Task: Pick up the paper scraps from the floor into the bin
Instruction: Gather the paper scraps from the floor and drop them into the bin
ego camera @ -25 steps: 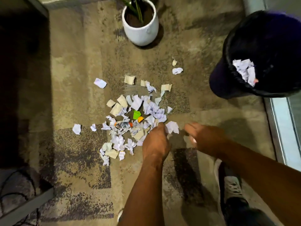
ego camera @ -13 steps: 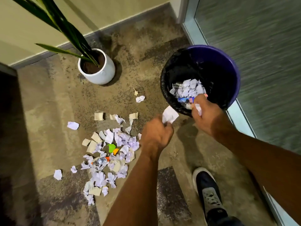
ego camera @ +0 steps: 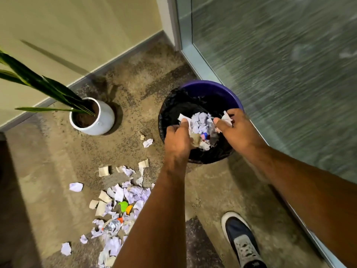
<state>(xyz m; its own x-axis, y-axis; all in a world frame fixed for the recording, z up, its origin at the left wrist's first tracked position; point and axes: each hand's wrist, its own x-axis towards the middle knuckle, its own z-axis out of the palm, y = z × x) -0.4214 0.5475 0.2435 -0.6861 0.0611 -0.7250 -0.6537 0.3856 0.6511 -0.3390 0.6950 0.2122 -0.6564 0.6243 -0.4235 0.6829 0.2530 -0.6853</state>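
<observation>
A purple bin [ego camera: 222, 88] with a black liner stands on the carpet and holds crumpled paper [ego camera: 201, 122]. Both my hands are over its opening. My left hand [ego camera: 177, 140] pinches a white paper scrap [ego camera: 183, 117] at its fingertips. My right hand [ego camera: 237, 130] grips another white scrap [ego camera: 226, 118] above the bin's right side. A pile of white, tan and coloured paper scraps [ego camera: 119, 206] lies on the floor at lower left, partly hidden by my left forearm.
A white pot with a green plant [ego camera: 96, 118] stands left of the bin near the wall. Two stray scraps [ego camera: 147, 142] lie between pot and bin. A glass partition [ego camera: 270, 74] runs along the right. My shoe [ego camera: 241, 238] is at lower right.
Both hands rose from the floor pile and moved to the bin, each carrying a scrap. The view swung up and right, bringing the bin to the centre.
</observation>
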